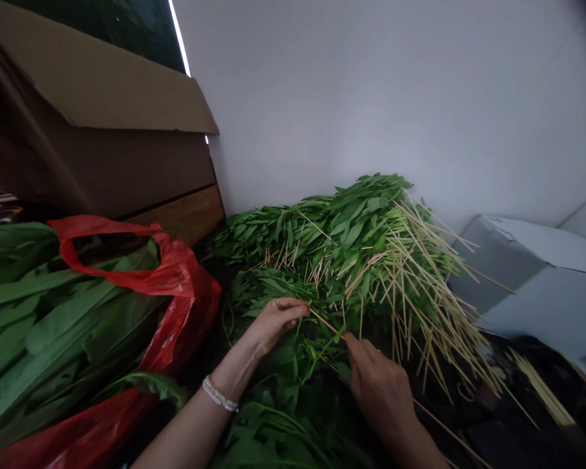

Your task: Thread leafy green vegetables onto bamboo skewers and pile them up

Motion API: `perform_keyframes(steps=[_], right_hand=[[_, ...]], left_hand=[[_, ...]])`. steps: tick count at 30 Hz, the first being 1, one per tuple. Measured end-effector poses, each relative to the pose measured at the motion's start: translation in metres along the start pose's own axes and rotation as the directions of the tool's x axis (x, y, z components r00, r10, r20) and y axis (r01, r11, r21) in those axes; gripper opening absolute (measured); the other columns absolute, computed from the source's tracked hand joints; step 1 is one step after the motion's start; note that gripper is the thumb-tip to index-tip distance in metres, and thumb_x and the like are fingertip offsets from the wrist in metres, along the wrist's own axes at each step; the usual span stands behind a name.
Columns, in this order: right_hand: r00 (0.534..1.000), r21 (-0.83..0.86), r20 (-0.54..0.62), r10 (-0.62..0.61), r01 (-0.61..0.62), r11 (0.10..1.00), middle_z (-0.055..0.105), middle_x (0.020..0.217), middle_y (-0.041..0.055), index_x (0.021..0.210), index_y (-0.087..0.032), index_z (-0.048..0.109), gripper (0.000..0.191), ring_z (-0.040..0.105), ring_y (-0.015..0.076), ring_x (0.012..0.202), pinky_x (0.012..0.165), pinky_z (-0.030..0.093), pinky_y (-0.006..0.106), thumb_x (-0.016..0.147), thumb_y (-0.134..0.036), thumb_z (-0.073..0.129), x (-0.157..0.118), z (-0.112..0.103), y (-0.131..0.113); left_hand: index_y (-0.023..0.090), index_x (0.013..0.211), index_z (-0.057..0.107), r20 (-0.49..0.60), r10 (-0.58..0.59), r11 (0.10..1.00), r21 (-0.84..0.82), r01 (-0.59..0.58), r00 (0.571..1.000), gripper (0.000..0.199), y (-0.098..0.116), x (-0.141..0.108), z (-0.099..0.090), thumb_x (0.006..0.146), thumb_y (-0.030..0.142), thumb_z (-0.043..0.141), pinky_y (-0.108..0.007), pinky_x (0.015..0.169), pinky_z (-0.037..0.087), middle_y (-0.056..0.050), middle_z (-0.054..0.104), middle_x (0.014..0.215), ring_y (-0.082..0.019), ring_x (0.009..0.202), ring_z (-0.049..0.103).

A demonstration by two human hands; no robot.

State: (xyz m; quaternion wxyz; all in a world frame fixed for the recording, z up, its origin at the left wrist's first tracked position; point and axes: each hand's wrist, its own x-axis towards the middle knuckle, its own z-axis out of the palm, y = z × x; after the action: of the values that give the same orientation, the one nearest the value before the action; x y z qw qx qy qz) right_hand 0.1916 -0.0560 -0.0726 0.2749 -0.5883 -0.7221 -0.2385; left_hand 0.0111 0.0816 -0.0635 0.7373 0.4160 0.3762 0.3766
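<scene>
A thin wooden stick (325, 320) runs between my two hands, low in the middle of the view. My left hand (280, 318) pinches its upper left end, close to some green leaves. Around its lower right part my right hand (375, 371) is closed, with a strip of green stem by the fingertips. Loose leafy stems (293, 384) lie beneath and between my hands. Just beyond them is a large heap of green leaves (361, 212) with many pale sticks (415, 280) poking out toward the right.
A red plastic bag (185, 280) full of long green leaves (53, 326) is at the left, below a cardboard box (127, 98). A white box (532, 280) stands at the right, near a bundle of sticks (542, 387). Behind is a pale wall.
</scene>
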Motion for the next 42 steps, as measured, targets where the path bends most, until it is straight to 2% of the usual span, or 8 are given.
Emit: perform_keyframes(steps=[7,17,21,24,26,32,37,42], right_hand=[[1.0,-0.008,0.023,0.019,-0.019,1.0,0.062,0.074,0.0028,0.11,-0.013,0.059,0.034,0.056,0.0111,0.055,0.052,0.035,0.024,0.087,-0.007,0.034,-0.001,0.003,-0.007],[0.998,0.009,0.042,0.042,-0.042,0.999,0.062,0.075,0.0034,0.109,-0.012,0.059,0.034,0.058,0.0118,0.057,0.054,0.036,0.024,0.088,-0.006,0.033,-0.003,0.008,-0.008],[0.998,-0.024,0.04,0.056,-0.055,0.998,0.062,0.075,0.0026,0.109,-0.013,0.058,0.033,0.059,0.013,0.059,0.054,0.037,0.024,0.087,-0.008,0.035,-0.001,0.007,-0.002],[0.995,-0.048,0.037,0.098,-0.096,0.994,0.064,0.077,0.0031,0.109,-0.014,0.058,0.032,0.061,0.0134,0.061,0.054,0.038,0.023,0.087,-0.008,0.035,-0.001,0.006,0.005],[0.993,-0.062,0.037,0.112,-0.11,0.992,0.064,0.078,0.0037,0.109,-0.013,0.058,0.032,0.061,0.0133,0.062,0.053,0.038,0.023,0.087,-0.008,0.034,-0.001,0.006,0.009],[0.993,-0.086,0.043,0.112,-0.108,0.99,0.065,0.079,0.0039,0.109,-0.014,0.057,0.031,0.061,0.0128,0.06,0.051,0.038,0.022,0.089,-0.01,0.034,-0.002,0.009,0.011],[0.992,-0.096,0.054,0.117,-0.112,0.989,0.066,0.079,0.0039,0.11,-0.015,0.057,0.031,0.062,0.013,0.06,0.052,0.039,0.022,0.088,-0.011,0.035,-0.003,0.01,0.011],[0.989,-0.108,0.077,0.127,-0.119,0.987,0.065,0.081,0.0025,0.113,-0.016,0.056,0.03,0.061,0.0119,0.058,0.05,0.037,0.022,0.09,-0.013,0.036,-0.006,0.013,0.017]], left_hand=[[0.014,0.07,0.074,0.101,-0.051,0.993,0.109,0.04,0.994,0.027,-0.004,-0.005,0.01,0.053,0.029,0.087,-0.018,0.048,0.03,-0.002,0.068,0.065,-0.004,0.049,0.046],[0.015,0.077,0.074,0.22,-0.055,0.962,0.273,-0.007,0.974,0.032,-0.012,-0.01,0.02,0.057,0.038,0.083,-0.021,0.051,0.03,0.0,0.065,0.063,-0.007,0.053,0.045],[0.015,0.085,0.073,0.171,0.046,0.943,0.317,-0.099,0.984,0.037,-0.004,-0.007,0.013,0.064,0.045,0.078,-0.02,0.051,0.029,-0.001,0.065,0.071,-0.007,0.052,0.044],[0.014,0.068,0.069,0.148,0.087,0.911,0.388,-0.139,0.985,0.04,0.004,-0.006,0.006,0.071,0.053,0.068,-0.02,0.047,0.026,0.001,0.058,0.059,-0.006,0.047,0.037],[0.014,0.061,0.068,0.216,0.055,0.868,0.472,-0.153,0.975,0.046,0.007,-0.008,0.004,0.076,0.057,0.061,-0.021,0.047,0.026,0.0,0.056,0.056,-0.008,0.048,0.039],[0.013,0.069,0.071,0.364,0.008,0.738,0.627,-0.251,0.931,0.034,-0.003,-0.017,0.014,0.071,0.047,0.07,-0.022,0.053,0.034,-0.001,0.06,0.06,-0.011,0.056,0.047],[0.014,0.07,0.072,0.337,-0.022,0.833,0.527,-0.17,0.941,0.028,-0.008,-0.013,0.016,0.066,0.042,0.075,-0.021,0.053,0.035,0.001,0.062,0.06,-0.01,0.055,0.048],[0.014,0.081,0.073,0.137,0.06,0.947,0.305,-0.099,0.989,0.031,0.003,-0.006,0.006,0.065,0.04,0.078,-0.019,0.054,0.036,-0.004,0.071,0.075,-0.009,0.058,0.053]])
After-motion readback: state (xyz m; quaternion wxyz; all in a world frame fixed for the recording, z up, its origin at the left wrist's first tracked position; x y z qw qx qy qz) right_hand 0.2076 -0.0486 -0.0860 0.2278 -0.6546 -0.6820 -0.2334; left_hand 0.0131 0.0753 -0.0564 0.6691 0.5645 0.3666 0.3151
